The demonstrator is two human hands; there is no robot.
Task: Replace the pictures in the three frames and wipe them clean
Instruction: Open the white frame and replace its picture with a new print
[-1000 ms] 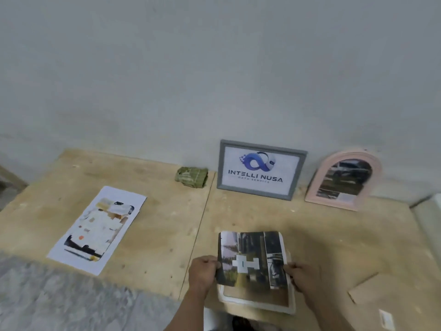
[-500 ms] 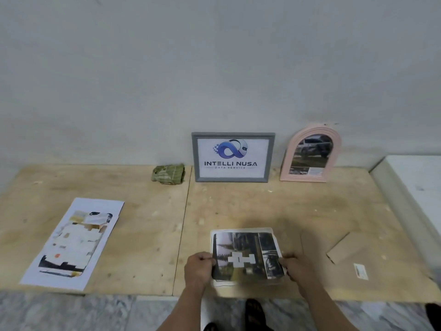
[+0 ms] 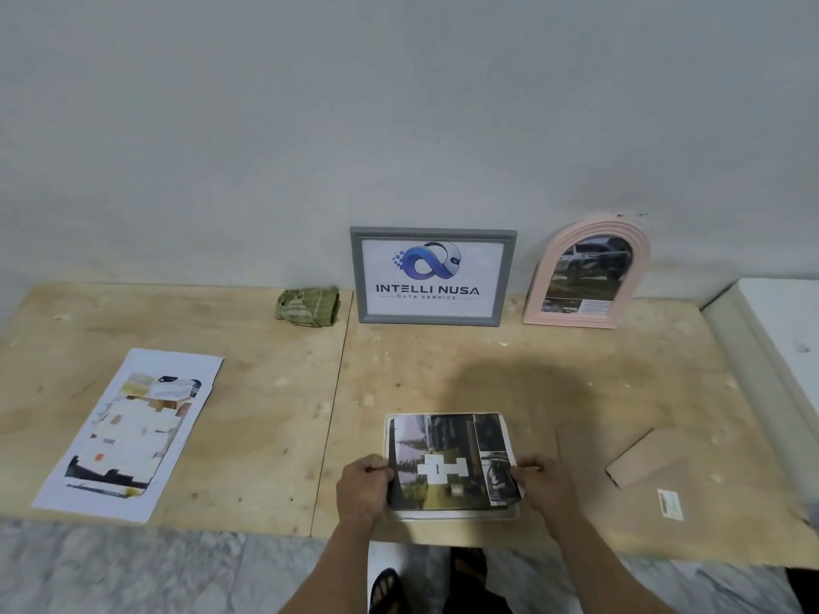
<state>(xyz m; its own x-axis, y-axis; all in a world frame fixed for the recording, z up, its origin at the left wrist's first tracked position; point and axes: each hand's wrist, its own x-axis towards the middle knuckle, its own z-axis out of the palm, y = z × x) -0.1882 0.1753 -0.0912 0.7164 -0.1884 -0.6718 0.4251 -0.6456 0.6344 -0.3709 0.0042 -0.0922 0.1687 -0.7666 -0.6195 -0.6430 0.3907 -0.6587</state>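
A dark printed picture (image 3: 450,458) lies over a white frame (image 3: 456,516) flat on the plywood near the front edge. My left hand (image 3: 363,487) pinches the picture's left edge and my right hand (image 3: 543,483) pinches its right edge. Against the wall stands a grey frame (image 3: 432,276) with a blue logo print. A pink arched frame (image 3: 587,272) with a car photo leans beside it. A folded green cloth (image 3: 308,305) sits left of the grey frame. Loose printed sheets (image 3: 133,432) lie at the left.
A brown cardboard backing board (image 3: 647,454) and a small label card (image 3: 670,504) lie on the plywood (image 3: 266,414) at the right. A white ledge (image 3: 780,330) borders the far right. Marble floor and my sandalled feet show below the plywood's front edge.
The view has steadied and come level with the wall. Both hands have lowered the picture from a raised tilt until it lies over the white frame.
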